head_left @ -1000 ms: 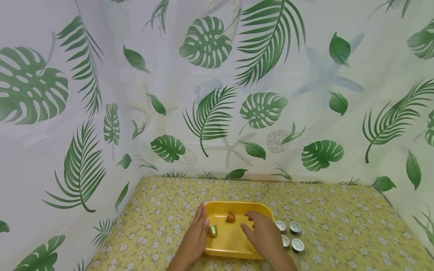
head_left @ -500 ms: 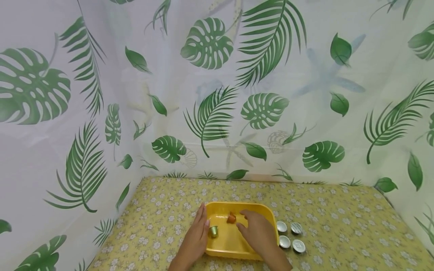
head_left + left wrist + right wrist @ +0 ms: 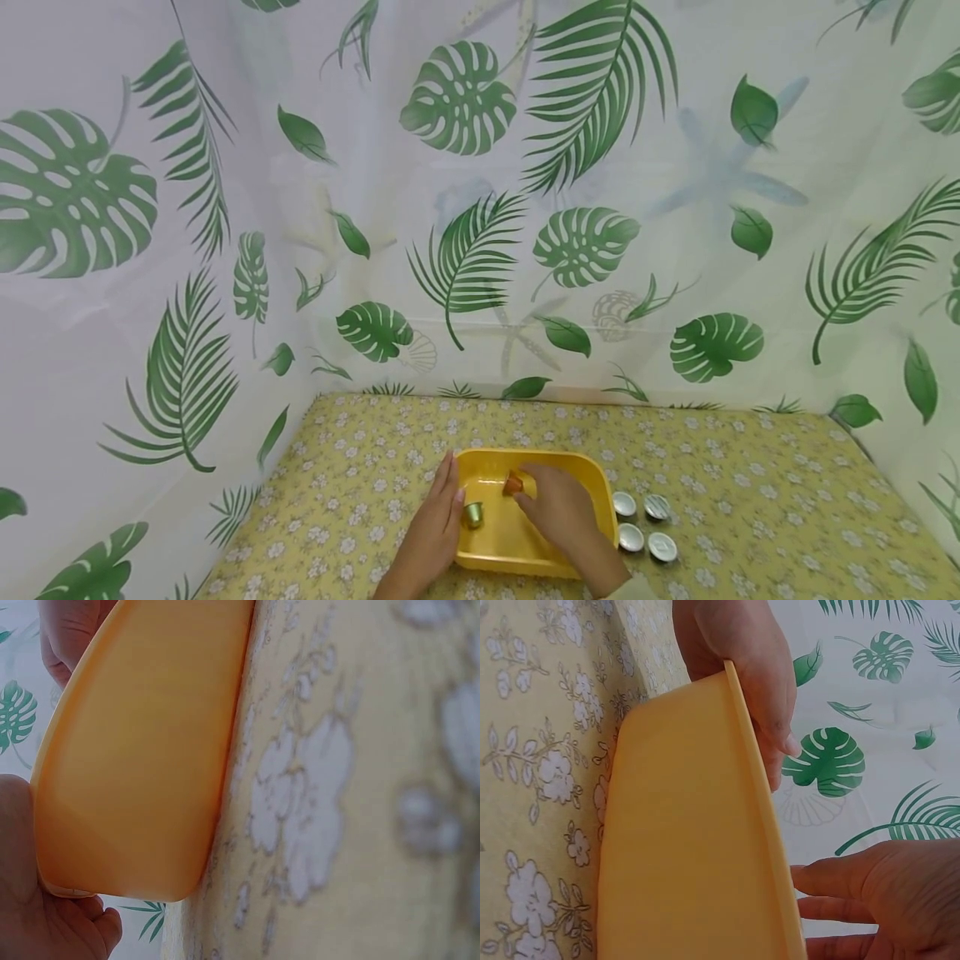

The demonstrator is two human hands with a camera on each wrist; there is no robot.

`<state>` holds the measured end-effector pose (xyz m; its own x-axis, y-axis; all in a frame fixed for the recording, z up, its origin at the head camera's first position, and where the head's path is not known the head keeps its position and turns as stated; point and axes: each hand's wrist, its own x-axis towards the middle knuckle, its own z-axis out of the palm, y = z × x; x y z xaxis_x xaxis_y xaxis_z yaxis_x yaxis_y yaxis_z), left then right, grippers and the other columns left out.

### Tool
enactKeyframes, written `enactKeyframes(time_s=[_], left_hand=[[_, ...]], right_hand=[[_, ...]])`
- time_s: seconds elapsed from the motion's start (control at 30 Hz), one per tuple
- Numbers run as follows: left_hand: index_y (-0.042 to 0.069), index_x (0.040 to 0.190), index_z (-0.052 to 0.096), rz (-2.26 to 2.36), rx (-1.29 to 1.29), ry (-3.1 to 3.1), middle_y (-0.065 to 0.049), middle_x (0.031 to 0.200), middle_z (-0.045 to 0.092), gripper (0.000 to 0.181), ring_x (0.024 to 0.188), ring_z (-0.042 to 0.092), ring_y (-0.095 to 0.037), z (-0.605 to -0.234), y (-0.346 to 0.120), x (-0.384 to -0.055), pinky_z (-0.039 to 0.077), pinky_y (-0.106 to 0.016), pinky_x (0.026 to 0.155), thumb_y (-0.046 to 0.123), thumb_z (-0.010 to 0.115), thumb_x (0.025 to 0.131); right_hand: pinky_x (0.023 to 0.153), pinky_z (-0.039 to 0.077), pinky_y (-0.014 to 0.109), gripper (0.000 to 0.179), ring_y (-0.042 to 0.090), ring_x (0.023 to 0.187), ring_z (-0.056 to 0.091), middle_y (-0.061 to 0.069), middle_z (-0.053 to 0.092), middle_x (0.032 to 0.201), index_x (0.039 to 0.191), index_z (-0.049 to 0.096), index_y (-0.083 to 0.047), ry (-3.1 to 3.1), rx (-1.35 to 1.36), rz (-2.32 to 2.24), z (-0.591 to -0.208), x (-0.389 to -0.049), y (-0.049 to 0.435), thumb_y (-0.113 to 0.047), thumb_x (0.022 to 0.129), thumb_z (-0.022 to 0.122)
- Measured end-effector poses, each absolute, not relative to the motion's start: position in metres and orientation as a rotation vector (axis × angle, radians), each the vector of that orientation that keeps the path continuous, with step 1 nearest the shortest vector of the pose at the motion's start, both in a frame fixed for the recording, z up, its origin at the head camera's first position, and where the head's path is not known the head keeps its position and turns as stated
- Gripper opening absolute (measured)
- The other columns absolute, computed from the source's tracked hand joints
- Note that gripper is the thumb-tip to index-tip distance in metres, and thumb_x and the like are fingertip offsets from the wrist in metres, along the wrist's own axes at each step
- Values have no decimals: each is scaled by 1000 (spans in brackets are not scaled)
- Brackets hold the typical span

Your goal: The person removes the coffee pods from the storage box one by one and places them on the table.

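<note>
the main risk, i think, is with the small shiny orange tapered capsule (image 3: 513,483), which lies on the floor of the yellow plastic rectangular tray (image 3: 517,542). because it is small and narrowing, it may slip or roll away if the right hand (image 3: 562,510) catches only its edge; the cause would be a pinch which is not centred. another possible trouble is the tray itself: if the left hand (image 3: 431,527) presses too strongly on its side, the tray could slide over the flower-patterned yellow surface (image 3: 720,475) and push the four round white-lidded capsules (image 3: 662,547), which are just beside its right end. such a bump might also roll the small shiny green capsule (image 3: 473,514), near the tray's left wall

as for the position, the orange capsule is at the fingertips of the right grip, to the left of the palm, in the far half of the tray. thumb and forefinger are apart there; whether they already pinch the capsule i cannot tell, because the right wrist view hides it behind the tray wall. the left grip lies with straight fingers against the left side of the tray
</note>
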<state>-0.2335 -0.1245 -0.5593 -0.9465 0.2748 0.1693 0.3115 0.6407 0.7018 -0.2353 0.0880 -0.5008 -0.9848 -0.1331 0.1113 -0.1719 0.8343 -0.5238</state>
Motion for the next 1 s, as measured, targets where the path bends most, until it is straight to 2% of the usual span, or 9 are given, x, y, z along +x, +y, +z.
enactKeyframes(time_s=[0.07, 0.2, 0.3, 0.47, 0.6, 0.77, 1.0], left_hand=[[1, 161, 18, -1209, -507, -2798, -1, 169, 1, 66, 153, 16, -29, -559, -125, -234, 22, -52, 121, 46, 21, 112], [0, 160, 17, -1205, -518, -2794, -2, 169, 1, 68, 153, 16, -29, -559, -125, -234, 21, -51, 121, 48, 20, 111], [0, 160, 17, -1202, -516, -2789, -2, 169, 1, 68, 153, 16, -28, -559, -125, -235, 21, -51, 121, 48, 20, 111], [0, 160, 18, -1201, -507, -2783, -3, 169, 3, 65, 153, 17, -29, -559, -124, -234, 21, -51, 121, 45, 21, 112], [-1, 160, 18, -1209, -507, -2789, -4, 169, 3, 66, 153, 17, -31, -561, -124, -232, 22, -52, 121, 45, 21, 112], [-1, 160, 18, -1222, -511, -2789, -3, 169, 2, 69, 153, 17, -31, -562, -124, -232, 22, -53, 121, 48, 19, 111], [0, 160, 18, -1221, -512, -2801, -3, 169, 2, 68, 153, 16, -31, -561, -124, -234, 23, -53, 121, 48, 19, 112]], right_hand=[[74, 59, 46, 34, 29, 97, 70, 9, 73, 115, 118, 74, -8, -2943, 280, 855, -500, -238, 87, -23, 88, 81], [59, 52, 35, 11, 17, 73, 63, -1, 72, 91, 94, 72, -15, -2976, 393, 872, -500, -244, 84, -20, 89, 80], [55, 46, 30, 16, 11, 63, 52, -8, 63, 78, 83, 64, -19, -3013, 470, 873, -500, -248, 82, -18, 91, 78], [57, 44, 30, 19, 11, 65, 50, -9, 57, 76, 84, 60, -19, -3074, 497, 804, -502, -251, 80, -17, 92, 77], [64, 51, 35, 14, 16, 76, 59, -4, 63, 86, 98, 66, -14, -3088, 514, 720, -506, -252, 79, -19, 91, 78], [80, 58, 46, 43, 26, 100, 67, 5, 71, 109, 129, 67, -6, -3099, 536, 692, -508, -253, 77, -20, 91, 78], [78, 58, 44, 44, 23, 95, 68, 3, 70, 103, 130, 68, -8, -3072, 567, 632, -508, -252, 75, -20, 90, 79]])
